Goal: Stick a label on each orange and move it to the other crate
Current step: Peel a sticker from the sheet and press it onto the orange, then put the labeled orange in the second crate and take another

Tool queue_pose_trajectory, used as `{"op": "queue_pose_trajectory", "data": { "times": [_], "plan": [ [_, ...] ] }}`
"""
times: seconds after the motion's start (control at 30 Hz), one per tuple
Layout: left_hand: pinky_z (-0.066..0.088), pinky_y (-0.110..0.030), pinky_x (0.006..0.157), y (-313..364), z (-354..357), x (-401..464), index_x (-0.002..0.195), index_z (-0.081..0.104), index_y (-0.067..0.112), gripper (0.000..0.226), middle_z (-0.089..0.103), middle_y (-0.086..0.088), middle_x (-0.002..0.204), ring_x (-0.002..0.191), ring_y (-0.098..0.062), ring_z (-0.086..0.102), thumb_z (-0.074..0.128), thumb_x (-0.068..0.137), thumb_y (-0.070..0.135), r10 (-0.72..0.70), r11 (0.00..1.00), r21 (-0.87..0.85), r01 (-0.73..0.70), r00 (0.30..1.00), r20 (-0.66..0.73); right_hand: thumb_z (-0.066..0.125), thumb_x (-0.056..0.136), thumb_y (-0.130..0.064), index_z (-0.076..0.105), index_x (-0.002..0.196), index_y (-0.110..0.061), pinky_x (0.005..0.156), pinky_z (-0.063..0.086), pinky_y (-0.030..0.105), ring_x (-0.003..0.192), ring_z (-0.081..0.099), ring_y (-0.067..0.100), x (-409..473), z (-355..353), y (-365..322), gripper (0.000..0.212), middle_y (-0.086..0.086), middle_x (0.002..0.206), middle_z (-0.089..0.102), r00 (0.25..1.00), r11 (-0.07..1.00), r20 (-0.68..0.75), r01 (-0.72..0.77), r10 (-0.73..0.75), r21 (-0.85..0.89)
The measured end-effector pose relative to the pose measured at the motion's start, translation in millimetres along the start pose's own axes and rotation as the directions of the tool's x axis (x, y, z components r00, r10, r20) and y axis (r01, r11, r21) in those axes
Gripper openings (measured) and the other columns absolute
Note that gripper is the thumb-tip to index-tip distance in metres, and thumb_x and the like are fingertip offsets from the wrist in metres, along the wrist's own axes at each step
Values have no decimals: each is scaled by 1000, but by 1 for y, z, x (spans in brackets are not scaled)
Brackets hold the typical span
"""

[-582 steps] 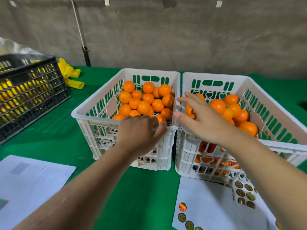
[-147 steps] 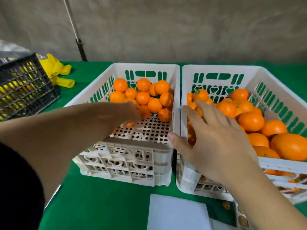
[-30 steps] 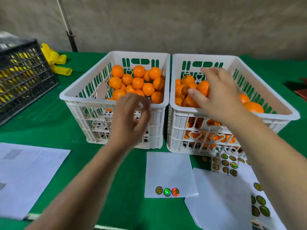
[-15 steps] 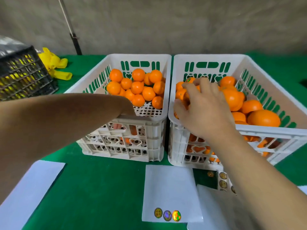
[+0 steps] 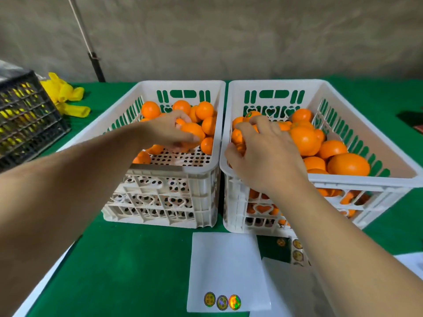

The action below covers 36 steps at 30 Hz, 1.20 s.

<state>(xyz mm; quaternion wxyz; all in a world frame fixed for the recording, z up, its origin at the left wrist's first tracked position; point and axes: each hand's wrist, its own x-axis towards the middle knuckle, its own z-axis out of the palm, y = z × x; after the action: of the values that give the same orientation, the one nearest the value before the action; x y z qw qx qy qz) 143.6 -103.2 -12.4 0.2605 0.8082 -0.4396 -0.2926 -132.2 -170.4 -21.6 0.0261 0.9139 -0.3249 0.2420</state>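
Held orange [image 5: 193,133]: inside the left white crate [image 5: 178,84], above its perforated floor and touching the pile of oranges at the far end; the left hand grips it.
Left hand [image 5: 168,130]: reaches over the near wall into the left crate, fingers and thumb curled around the orange, thumb across its near side.
Right hand [image 5: 263,152]: lies palm down over the near-left part of the right white crate [image 5: 274,84], fingers curled over the oranges there; whether it actually grips one cannot be told, since the palm hides the fruit beneath.
Left crate contents: oranges heaped toward the far wall, two more lying loose near the front left; much of the holed floor shows bare.
Right crate contents: heaped with oranges, larger ones on the right; an orange near the far-left corner carries a round label [image 5: 249,115].
Crate layout: the two crates stand side by side, walls almost touching, on a green tablecloth [image 5: 128,271].
Label sheet [image 5: 226,266]: white backing paper just in front of the crates, with three round shiny stickers [image 5: 222,302] in a row at its near edge.
More stickers [image 5: 297,250]: on another sheet beside the right forearm, partly hidden.
Far left: a black crate [image 5: 25,120] and a yellow bundle [image 5: 65,94] on the cloth.
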Motion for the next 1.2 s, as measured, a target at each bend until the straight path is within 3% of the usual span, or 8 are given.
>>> {"op": "queue_pose_trajectory", "data": {
  "times": [0.13,0.2,0.37,0.5,0.73,1.0,1.13,1.2],
  "plan": [
    [53,-25,66,17,-6,-29,123,53,44,55,58,9,115,94,-10,65,84,79,50,196,979,129,-157,900,-390,35,94,-58,51,138,-28,100,39,44,121,47,27,0,-3,-2,55,2,133,50,1000,1000,23,-16,16,-1],
    [43,-18,66,26,7,-47,125,53,44,54,56,14,115,90,-6,60,80,79,51,340,940,183,-287,755,-560,36,95,-58,51,139,-28,101,39,44,123,47,28,1,-3,-2,55,2,135,50,999,1000,38,-24,23,4],
    [56,-34,78,24,86,-126,137,49,29,58,51,6,135,117,-25,60,77,88,41,595,708,214,-673,404,-695,41,96,-56,50,138,-28,99,39,45,121,48,30,-2,-8,-3,52,3,130,50,999,1000,42,-4,5,-19],
    [58,-31,82,-4,188,-166,137,47,46,61,51,5,137,120,-24,59,78,85,48,540,684,-76,-726,574,-616,39,97,-52,54,135,-24,98,41,45,117,50,29,-5,-9,-6,50,5,127,54,1000,1000,-7,6,-6,-11],
    [61,-28,83,-62,273,-157,123,54,53,58,65,0,123,102,-19,74,88,84,26,281,821,-462,-335,942,-184,39,99,-41,59,131,-21,92,46,45,111,53,26,-10,-10,-6,42,4,121,59,992,998,-119,51,-46,41],
    [59,-22,76,-70,277,-148,125,48,56,54,75,10,109,87,-9,76,81,83,44,171,867,-437,-239,967,-189,60,94,-25,65,109,-16,86,34,38,103,51,26,-120,14,-14,18,4,109,57,939,883,-341,196,-44,427],
    [47,-6,71,-69,276,-147,126,47,56,55,71,21,110,88,1,73,77,80,58,166,883,-401,-244,961,-220,62,92,-34,63,93,-22,78,33,40,89,50,23,-197,41,-4,12,-3,95,55,978,894,-200,140,-58,427],
    [47,-3,74,-69,276,-148,125,46,59,54,67,24,114,94,5,71,73,79,62,163,888,-389,-246,958,-234,64,93,-44,68,93,-22,77,43,44,88,51,20,-211,51,6,23,-7,96,56,990,880,77,67,-117,470]
  ]
}}
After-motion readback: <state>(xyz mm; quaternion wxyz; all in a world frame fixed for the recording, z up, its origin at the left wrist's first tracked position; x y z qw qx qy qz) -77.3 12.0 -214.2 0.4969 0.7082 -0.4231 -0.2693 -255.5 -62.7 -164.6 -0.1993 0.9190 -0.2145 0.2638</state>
